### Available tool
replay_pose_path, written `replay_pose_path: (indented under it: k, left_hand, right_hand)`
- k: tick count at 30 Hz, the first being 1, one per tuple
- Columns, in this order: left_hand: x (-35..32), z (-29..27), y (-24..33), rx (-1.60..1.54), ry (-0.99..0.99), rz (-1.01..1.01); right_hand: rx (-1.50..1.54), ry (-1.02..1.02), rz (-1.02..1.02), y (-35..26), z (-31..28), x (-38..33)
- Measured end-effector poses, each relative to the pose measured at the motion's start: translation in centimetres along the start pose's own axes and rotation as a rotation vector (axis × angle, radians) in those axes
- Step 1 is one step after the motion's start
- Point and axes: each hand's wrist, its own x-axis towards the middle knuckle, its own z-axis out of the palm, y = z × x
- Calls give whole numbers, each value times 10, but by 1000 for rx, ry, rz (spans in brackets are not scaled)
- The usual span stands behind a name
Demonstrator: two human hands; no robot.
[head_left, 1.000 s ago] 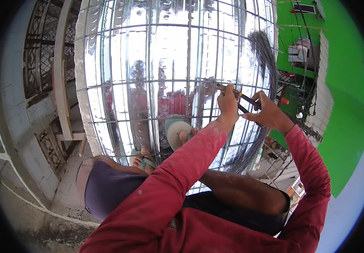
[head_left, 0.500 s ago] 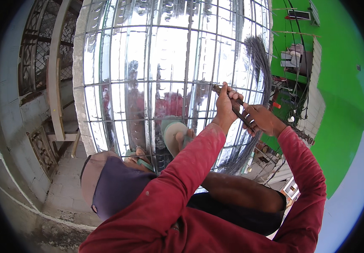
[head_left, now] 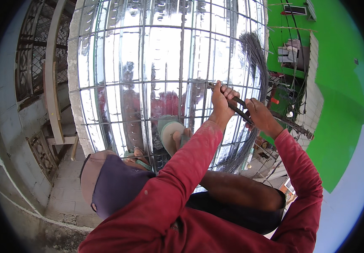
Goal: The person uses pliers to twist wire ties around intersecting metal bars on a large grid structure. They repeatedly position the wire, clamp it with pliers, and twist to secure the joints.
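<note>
My left hand (head_left: 223,101) is closed around the upper part of a pair of dark, long-handled pincers (head_left: 237,110), near the jaws. The jaws point up and left and meet a crossing of the dark steel bar mesh (head_left: 182,50). Whether they bite on a wire there is too small to tell. Lower right, my right hand (head_left: 261,116) has its fingers bent around the handle ends. The two handles stand slightly apart. Beneath the mesh lies shiny ribbed metal sheeting (head_left: 165,46), which reflects red from my sleeves.
A curved bundle of thin grey wire (head_left: 256,57) lies along the mesh's right side. Below my hands, a foot in a pale green sandal (head_left: 172,137) stands on the mesh. Cables (head_left: 302,84) hang beyond the right edge before a green wall (head_left: 338,109). Wooden posts (head_left: 52,92) stand left.
The pincer handles look further apart than before, and my right hand has shifted slightly up. The jaws stay at the same mesh crossing; the whole view has moved a little.
</note>
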Motion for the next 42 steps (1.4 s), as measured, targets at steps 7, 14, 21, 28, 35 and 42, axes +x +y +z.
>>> replay_pose_path:
  k: [7, 14, 21, 28, 35, 42]
  left_hand:
    - [-11, 24, 1, 100, 127, 63]
    - [6, 3, 8, 91, 4, 56]
    - [10, 7, 1, 60, 126, 77]
    - [3, 1, 6, 92, -38, -4]
    - [12, 17, 1, 65, 50, 68]
    - [-3, 11, 10, 54, -69, 28]
  right_hand:
    - [-379, -58, 20, -35, 3, 1]
    - [342, -244, 448, -31, -10, -1]
    - [-690, 93, -172, -12, 15, -14]
    - [487, -238, 503, -19, -9, -4]
    - [-747, 290, -277, -19, 6, -4]
    - [732, -360, 692, -12, -15, 2]
